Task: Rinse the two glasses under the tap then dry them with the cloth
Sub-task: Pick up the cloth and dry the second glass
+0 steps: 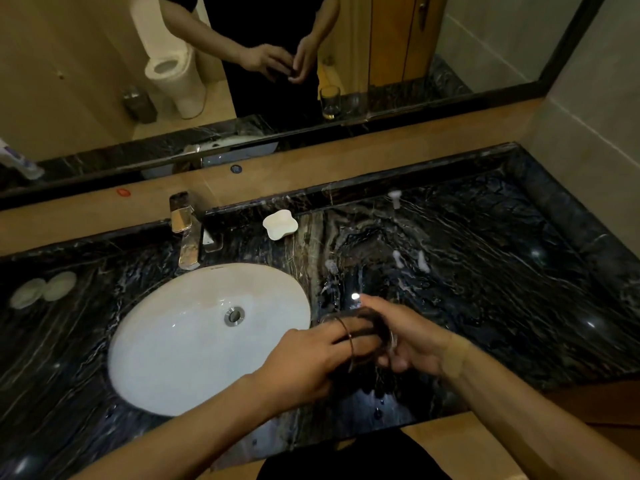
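Dark veined marble counter (485,271) fills the view, with a white oval sink (180,348) set into it at 9 o'clock and a wide wall mirror (104,64) along the far edge at 12 o'clock. A clear drinking glass (360,336) is held on its side just beyond the sink's right rim, above wet marble; its long axis runs roughly 9 to 3 o'clock, with the open rim facing 9 o'clock and the thick base toward 3 o'clock. Left hand (311,358): fingers reach into the glass mouth, pressing a dark cloth (363,320) inside; the grip appears pinched on that cloth, though the fingertips are hidden. Right hand (408,337): thumb over the top and fingers curled beneath the base end, grip wrapped round the glass. A second clear glass (329,101) shows upright only as a mirror reflection at 12 o'clock. Chrome tap (185,233) stands at 11 o'clock of the sink, its spout pointing over the bowl, with a white wavy-edged soap dish (280,224) just to its right. Two pale round pads (43,289) lie at 9 o'clock near the counter's left edge. Open marble extends from the hands toward 2 and 3 o'clock, bounded by the raised back ledge and tiled side wall.
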Available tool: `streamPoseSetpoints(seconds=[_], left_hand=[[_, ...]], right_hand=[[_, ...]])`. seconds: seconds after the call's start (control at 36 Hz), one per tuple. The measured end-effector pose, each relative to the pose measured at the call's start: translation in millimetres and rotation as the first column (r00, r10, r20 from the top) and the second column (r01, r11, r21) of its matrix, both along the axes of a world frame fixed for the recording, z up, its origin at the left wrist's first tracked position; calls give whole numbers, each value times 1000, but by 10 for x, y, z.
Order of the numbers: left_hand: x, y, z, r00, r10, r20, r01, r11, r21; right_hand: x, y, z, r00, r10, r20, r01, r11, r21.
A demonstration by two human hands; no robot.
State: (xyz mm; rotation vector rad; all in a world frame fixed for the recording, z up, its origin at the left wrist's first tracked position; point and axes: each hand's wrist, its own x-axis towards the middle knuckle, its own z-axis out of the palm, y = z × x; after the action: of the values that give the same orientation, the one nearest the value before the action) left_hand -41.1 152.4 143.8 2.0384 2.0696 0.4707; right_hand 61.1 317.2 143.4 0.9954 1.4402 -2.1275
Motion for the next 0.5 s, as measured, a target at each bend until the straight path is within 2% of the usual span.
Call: streamPoseSetpoints(seconds=[0.06,0.08,0.11,0.14,0.17,0.19,0.22,0.25,0.28,0.33,0.39,0.42,0.44,0.5], left_hand=[[20,6,15,959,152,241,-149,988,-32],[41,22,57,855,269,444,-254,963,-94],[60,55,130,644,388,659,-350,916,-198],[73,95,219,360,456,814,-387,867,-314],[77,127,286,77,469,880,-374,832,-411],[72,148,315,-133,454,881,-352,809,-471],[66,164,332,-261,440,859,-340,791,-509],[67,176,359,-330,432,839,-327,782,-531],[70,180,365,-362,427,829,-316,780,-540],[106,189,385,-372,431,822,-300,783,-546],[166,209,388,-335,439,834,-319,780,-539],[199,226,386,-286,445,848,-352,775,-526],[227,239,375,-196,451,870,-390,779,-492],[255,240,328,117,465,877,-453,811,-370]], right_hand=[[19,-10,-27,995,-2,-99,2,1000,-6],[26,-22,-52,983,-32,-180,37,999,23],[33,-48,-69,961,-69,-269,93,993,76],[40,-80,-88,932,-93,-349,155,976,155],[44,-111,-114,901,-90,-424,213,944,253],[48,-139,-142,865,-63,-497,263,902,344],[54,-156,-172,823,-26,-567,306,862,405],[58,-161,-202,784,6,-621,342,830,440],[61,-156,-236,749,33,-662,377,801,466],[51,-142,-272,711,76,-699,443,724,529],[25,-166,-258,697,32,-716,515,673,531],[17,-184,-239,686,-22,-727,547,674,496],[5,-198,-223,677,-81,-732,574,681,456],[-17,-209,-196,676,-179,-715,597,702,389]])
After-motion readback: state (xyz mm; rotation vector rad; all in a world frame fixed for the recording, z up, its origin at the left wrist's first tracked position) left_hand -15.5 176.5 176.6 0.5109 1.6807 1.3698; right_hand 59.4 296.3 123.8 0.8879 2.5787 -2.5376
